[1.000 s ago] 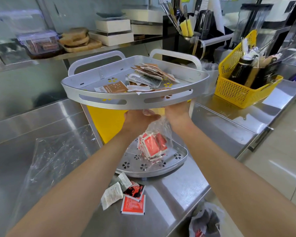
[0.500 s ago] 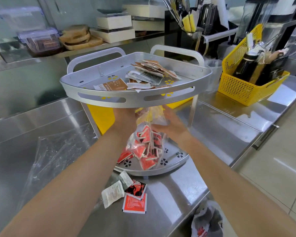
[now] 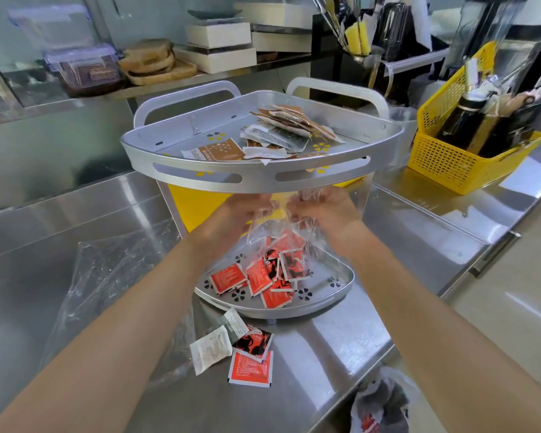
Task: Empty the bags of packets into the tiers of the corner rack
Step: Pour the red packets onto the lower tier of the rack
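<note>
- The left hand (image 3: 244,214) and right hand (image 3: 328,210) each pinched an edge of the clear bag (image 3: 275,232), held upturned between the tiers.
- Red packets (image 3: 263,276) lay spilled on the lower tier (image 3: 334,292).
- Brown packets (image 3: 281,129) filled the upper tier (image 3: 256,178).
- Stray packets (image 3: 238,351) sat on the counter (image 3: 325,354).

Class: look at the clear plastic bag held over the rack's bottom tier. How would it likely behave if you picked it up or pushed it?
The clear plastic bag hangs crumpled from the left hand and right hand, so it is probably floppy. It looks thin and see-through, so likely very light. Its glossy film may be slippery.
</note>
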### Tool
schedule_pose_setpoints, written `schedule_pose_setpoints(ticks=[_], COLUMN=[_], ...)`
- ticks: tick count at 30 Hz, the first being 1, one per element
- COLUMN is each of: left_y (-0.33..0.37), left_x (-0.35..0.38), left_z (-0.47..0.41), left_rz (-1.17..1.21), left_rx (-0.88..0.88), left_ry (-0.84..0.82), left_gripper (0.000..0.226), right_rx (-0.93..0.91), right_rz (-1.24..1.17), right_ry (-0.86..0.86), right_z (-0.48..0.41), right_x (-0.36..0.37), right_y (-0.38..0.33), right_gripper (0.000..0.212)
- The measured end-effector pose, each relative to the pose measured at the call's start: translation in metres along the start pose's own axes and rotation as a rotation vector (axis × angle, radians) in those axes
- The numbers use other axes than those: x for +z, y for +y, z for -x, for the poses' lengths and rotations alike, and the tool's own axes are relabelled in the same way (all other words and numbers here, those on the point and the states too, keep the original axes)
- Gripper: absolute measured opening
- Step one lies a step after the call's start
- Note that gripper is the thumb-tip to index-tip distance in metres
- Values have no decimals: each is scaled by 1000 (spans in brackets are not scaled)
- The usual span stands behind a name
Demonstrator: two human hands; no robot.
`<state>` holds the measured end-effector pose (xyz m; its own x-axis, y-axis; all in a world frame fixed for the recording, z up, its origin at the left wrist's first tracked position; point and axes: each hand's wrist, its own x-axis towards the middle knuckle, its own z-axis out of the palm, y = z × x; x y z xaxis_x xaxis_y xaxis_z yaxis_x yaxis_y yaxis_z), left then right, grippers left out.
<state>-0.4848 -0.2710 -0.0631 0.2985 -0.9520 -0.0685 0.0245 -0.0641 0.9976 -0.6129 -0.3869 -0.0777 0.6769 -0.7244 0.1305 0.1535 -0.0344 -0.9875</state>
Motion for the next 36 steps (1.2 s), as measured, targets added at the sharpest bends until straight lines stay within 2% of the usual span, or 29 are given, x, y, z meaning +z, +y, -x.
schedule_pose_setpoints(ticks=[1,5,8,13,20,22,24,27,32,36], left_y=[-2,-12,-18,-24,-38,-44,-44,-36,-23,-4], left_x=[3,15,22,27,44,45,45,44,31,12], left_z=[5,17,25,44,97,113,127,146,175,204], left_rz=[-55,-102,-116,-163,-361,-396,-409,-404,-404,-305], left_rx=[3,85,187,218,229,224,201,233,254,231], left_ry=[-32,86,162,178,56,43,53,24,3,-55], left_gripper=[27,43,28,28,28,24,18,14,36,56], right_rx=[2,16,30,27,33,40,13,-52,-165,-237], right_rz=[-3,-68,-77,38,104,112,97,80,185,207], right_ry=[-13,-107,-108,-97,-18,-12,2,32,38,-35], right_z=[2,12,22,50,114,132,146,162,180,184], right_x=[2,9,10,5,-1,1,6,17,35,57], right_y=[0,1,6,12,9,10,5,-4,-20,-42], right_gripper=[19,18,19,21,33,31,38,31,36,61])
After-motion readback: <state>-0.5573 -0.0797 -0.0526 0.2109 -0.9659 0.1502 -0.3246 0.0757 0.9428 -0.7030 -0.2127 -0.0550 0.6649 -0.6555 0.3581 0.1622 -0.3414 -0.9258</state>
